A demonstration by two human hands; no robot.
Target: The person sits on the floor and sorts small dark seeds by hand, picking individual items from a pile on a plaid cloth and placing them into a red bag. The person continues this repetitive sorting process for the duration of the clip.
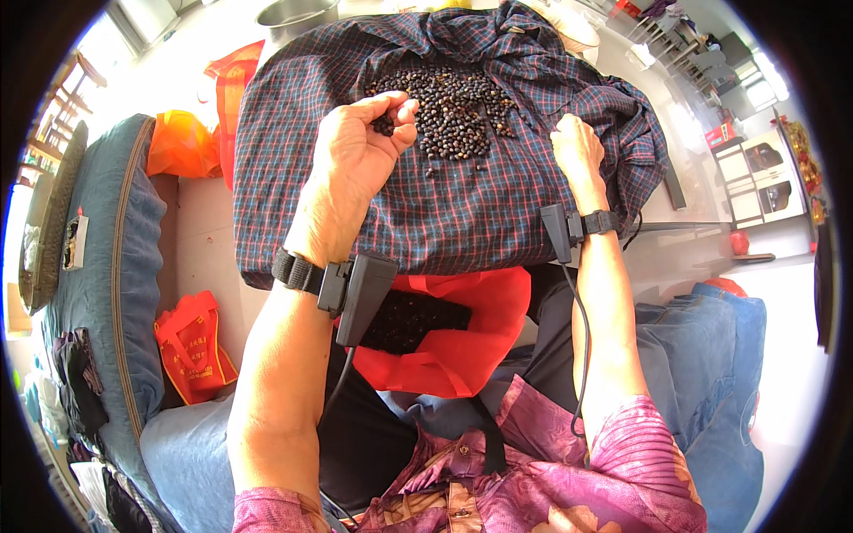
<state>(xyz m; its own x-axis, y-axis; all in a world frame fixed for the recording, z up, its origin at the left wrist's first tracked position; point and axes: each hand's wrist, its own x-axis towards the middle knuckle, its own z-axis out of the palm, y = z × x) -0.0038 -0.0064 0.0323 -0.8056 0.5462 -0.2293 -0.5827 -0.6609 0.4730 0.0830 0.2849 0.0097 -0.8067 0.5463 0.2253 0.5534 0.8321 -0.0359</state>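
Before me a dark plaid cloth (300, 220) with red and blue lines bears a heap of small dark round beans or seeds (456, 120), some of them paler brown. My left hand (363, 143) is over the left side of the heap, palm turned up, fingers curled around a few dark beans (383, 124). To the right of the heap, my right hand (578, 148) is closed in a fist over the cloth, with its fingertips hidden and nothing showing in it. Between my legs a red fabric bag (493, 320) stands open with a dark mass of small grains (420, 321) inside.
A metal pot (296, 13) stands beyond the cloth. Orange (183, 143) and red bags (193, 350) lie at the left, by a blue sofa arm (110, 266). Cables hang from the wrist devices (366, 296). A white cabinet (763, 176) stands far right.
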